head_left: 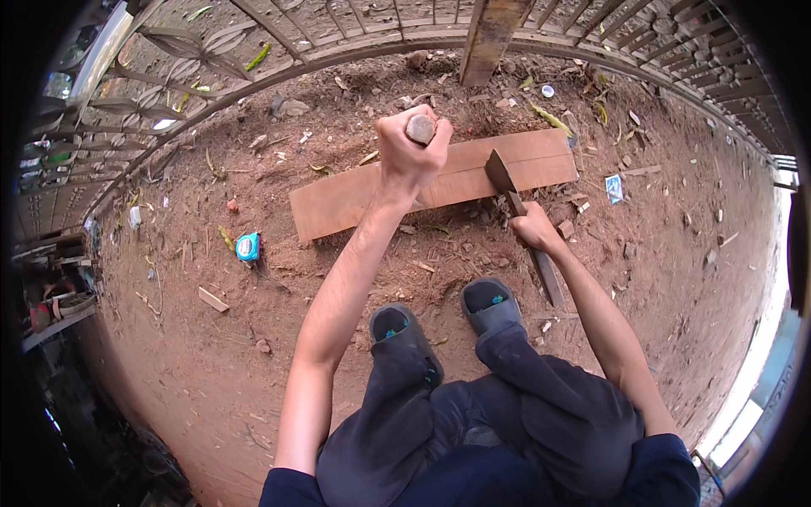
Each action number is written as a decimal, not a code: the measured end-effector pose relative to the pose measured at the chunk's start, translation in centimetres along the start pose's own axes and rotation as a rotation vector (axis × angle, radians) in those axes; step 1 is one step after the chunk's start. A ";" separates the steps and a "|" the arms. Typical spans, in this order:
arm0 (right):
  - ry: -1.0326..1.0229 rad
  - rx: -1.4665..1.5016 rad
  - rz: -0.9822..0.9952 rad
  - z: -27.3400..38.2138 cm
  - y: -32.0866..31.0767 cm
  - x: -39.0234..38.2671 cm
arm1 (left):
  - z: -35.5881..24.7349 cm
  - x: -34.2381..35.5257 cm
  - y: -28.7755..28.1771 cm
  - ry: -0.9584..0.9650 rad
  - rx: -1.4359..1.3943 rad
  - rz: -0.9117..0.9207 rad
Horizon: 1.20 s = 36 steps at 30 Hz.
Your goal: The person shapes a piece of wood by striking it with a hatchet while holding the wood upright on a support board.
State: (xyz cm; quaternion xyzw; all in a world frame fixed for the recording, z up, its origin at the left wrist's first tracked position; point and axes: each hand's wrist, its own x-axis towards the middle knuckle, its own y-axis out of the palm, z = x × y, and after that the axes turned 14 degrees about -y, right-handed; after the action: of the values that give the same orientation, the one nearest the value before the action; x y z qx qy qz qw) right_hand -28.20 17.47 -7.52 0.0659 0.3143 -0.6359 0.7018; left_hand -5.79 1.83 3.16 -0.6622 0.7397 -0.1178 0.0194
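Observation:
A flat reddish-brown wooden plank (541, 159) lies on the dirt in front of my feet, slightly raised at its right end. My left hand (411, 152) is closed round an upright wooden stick (420, 129), whose cut top end shows above the fist. Its lower part is hidden by my hand and forearm. In my right hand (535, 226) is a wooden-handled chopping blade (500, 173). The short, dark metal blade points away from me over the plank's front edge, and the handle runs back toward my right foot. My fingers wrap the handle near the blade.
A blue tape measure (247, 247) rests on the ground to the left. Wood chips and a small offcut (213, 299) are scattered about. A metal railing (338, 52) with a wooden post (490, 42) borders the far side. My grey slippers (490, 306) are close to the plank.

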 end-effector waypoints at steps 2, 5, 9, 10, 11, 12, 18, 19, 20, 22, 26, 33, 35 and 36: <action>0.010 0.004 0.003 -0.1 0.0 0.0 | 0.0 -0.1 0.0 -0.014 -0.025 0.009; 0.001 -0.030 0.008 -0.3 0.1 0.2 | 0.3 -0.2 -0.4 -0.053 -0.085 0.016; -0.016 -0.030 0.001 -0.1 0.0 0.1 | 0.9 -0.2 -1.0 -0.096 -0.131 0.026; -0.012 -0.028 0.001 -0.2 -0.1 0.1 | 1.0 -0.2 -1.0 -0.120 -0.171 0.035; -0.009 -0.026 0.003 -0.1 -0.1 0.1 | 0.9 -0.2 -1.1 -0.119 -0.169 0.034; -0.011 -0.025 0.005 -0.1 0.0 0.1 | 0.8 -0.2 -1.1 -0.114 -0.166 0.044; -0.016 -0.028 0.003 0.2 0.1 0.1 | 1.1 0.0 -1.8 -0.140 -0.225 0.050; -0.008 -0.015 0.000 0.2 0.1 0.0 | 1.1 -0.1 -2.1 -0.171 -0.289 0.055; -0.001 -0.003 -0.004 0.2 0.0 0.0 | 1.3 -0.1 -2.4 -0.170 -0.288 0.050; -0.005 0.007 -0.006 -0.2 0.0 0.1 | 1.7 -0.6 -2.9 -0.059 -0.265 0.133; -0.016 -0.001 -0.006 -0.4 0.0 0.3 | 1.9 -1.4 -3.1 0.023 -0.197 0.142; -0.028 0.000 0.005 -0.3 0.1 0.2 | 2.1 -1.6 -2.9 0.084 -0.157 0.069; -0.041 0.021 -0.022 -0.6 0.2 0.2 | 2.0 -1.6 -3.0 0.107 -0.119 0.099; -0.042 0.016 -0.020 -0.6 0.3 0.2 | 2.1 -1.6 -3.0 0.107 -0.122 0.094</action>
State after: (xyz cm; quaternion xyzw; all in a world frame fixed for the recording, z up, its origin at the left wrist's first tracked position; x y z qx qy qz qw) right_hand -28.18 17.65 -8.19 0.0551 0.2950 -0.6464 0.7015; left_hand -2.28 2.80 1.53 -0.6196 0.7757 -0.1067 -0.0549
